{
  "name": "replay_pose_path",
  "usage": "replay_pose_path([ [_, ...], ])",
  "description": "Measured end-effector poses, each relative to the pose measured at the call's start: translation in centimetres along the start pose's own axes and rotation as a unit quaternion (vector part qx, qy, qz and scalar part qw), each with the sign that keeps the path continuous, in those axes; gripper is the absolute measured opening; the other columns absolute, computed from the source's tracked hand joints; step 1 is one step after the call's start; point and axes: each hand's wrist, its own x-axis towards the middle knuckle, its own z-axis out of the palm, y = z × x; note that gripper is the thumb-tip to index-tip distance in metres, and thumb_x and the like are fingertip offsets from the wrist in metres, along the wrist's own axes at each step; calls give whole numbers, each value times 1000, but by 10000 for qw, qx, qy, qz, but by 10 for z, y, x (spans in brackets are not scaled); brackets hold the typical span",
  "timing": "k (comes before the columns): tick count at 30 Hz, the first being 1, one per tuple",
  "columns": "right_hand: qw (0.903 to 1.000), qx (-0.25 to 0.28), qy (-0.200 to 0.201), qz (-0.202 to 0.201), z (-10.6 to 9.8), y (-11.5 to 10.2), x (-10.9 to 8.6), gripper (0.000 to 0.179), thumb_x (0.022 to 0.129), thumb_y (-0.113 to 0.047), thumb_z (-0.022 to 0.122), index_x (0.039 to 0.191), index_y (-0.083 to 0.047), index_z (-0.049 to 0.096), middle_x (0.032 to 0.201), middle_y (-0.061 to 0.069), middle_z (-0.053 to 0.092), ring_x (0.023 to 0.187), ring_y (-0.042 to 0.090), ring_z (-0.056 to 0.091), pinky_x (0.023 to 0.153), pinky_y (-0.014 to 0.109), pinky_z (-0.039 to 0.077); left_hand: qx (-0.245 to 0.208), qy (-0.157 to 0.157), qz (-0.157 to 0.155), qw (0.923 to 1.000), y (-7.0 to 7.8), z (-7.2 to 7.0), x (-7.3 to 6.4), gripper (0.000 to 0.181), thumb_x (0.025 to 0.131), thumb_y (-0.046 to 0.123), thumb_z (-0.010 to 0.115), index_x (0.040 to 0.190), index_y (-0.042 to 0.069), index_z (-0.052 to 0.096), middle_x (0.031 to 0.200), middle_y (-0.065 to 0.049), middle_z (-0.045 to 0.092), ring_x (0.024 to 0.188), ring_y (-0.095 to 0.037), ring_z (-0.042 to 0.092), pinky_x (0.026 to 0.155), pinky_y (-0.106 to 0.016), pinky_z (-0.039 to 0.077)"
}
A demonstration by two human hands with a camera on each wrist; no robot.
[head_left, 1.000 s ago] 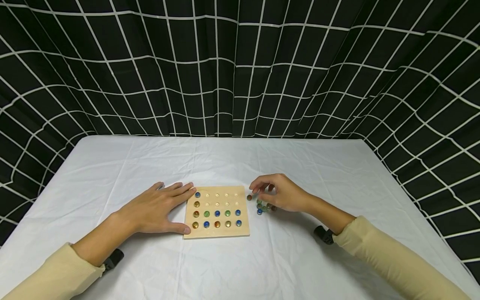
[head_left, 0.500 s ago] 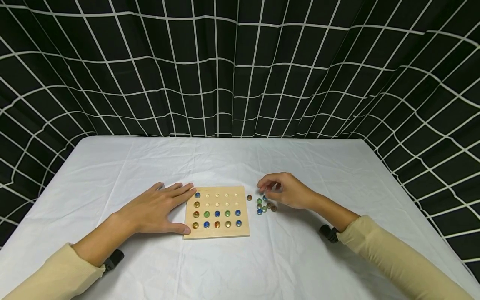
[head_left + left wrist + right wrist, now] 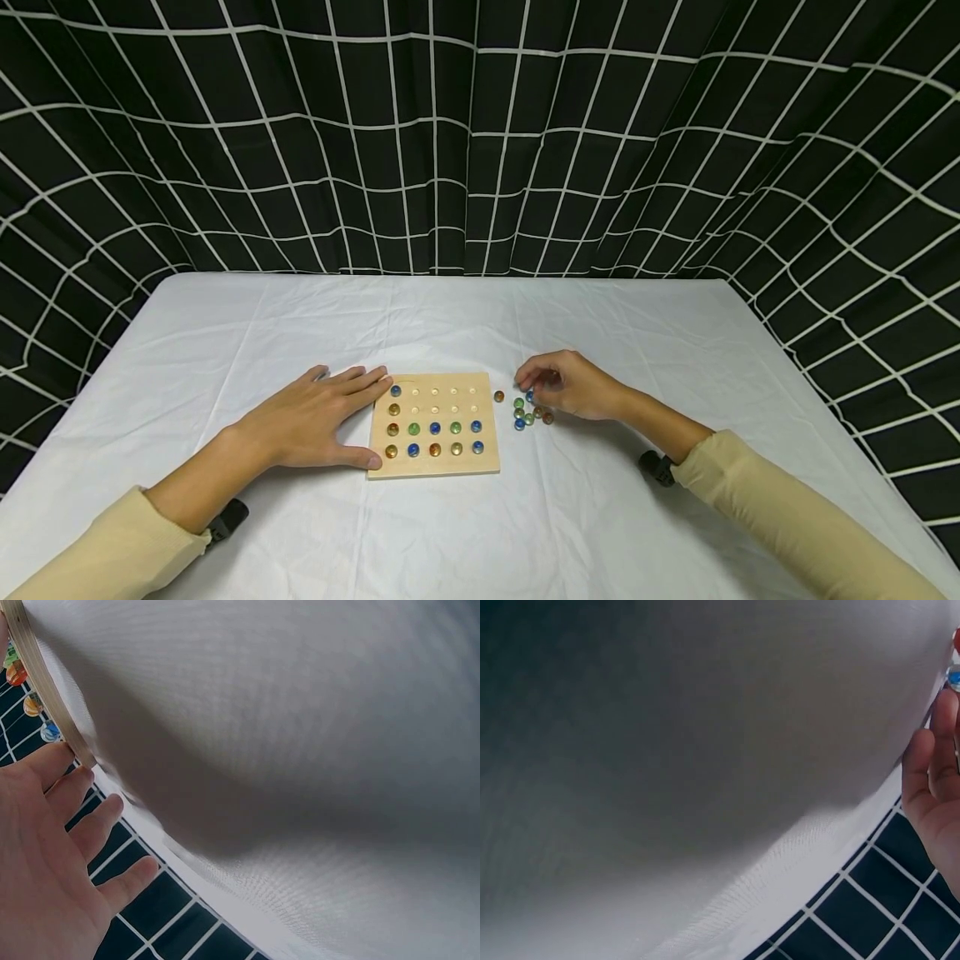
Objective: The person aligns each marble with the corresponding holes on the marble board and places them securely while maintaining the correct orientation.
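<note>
My left hand (image 3: 311,425) lies flat with spread fingers at the left edge of a light wooden board (image 3: 446,467), thumb on its front left corner. Glass marbles fill the board's two front rows and its left column; the other shallow holes are bare. My right hand (image 3: 577,385) bends down over a loose pile of marbles (image 3: 528,418) right of the board. Its thumb and fingers pinch a blue marble (image 3: 531,397) at the back of that pile. In the right wrist view, the fingers (image 3: 943,724) are partly cut off beside a blue marble (image 3: 954,677).
A single brown marble (image 3: 499,396) lies between the board and the pile. White cloth (image 3: 300,308) with creases covers the table. Behind and at the sides hangs a black curtain (image 3: 450,150) with a white grid.
My right hand has shifted a little right, away from the lone brown marble, and then down onto the blue marble. The left hand and the board have stayed still.
</note>
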Motion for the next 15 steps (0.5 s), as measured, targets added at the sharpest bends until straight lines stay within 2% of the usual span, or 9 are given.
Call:
replay_pose_path([
  [15, 10000, -2, -12, -85, 0, 2, 1, 25, 87, 10, 66, 106, -4, 71, 95, 4, 70, 89, 20, 63, 79, 29, 53, 2, -16, -9, 10000, 0, -1, 0, 108, 76, 90, 44, 156, 17, 36, 160, -2, 34, 145, -30, 34, 111, -64, 28],
])
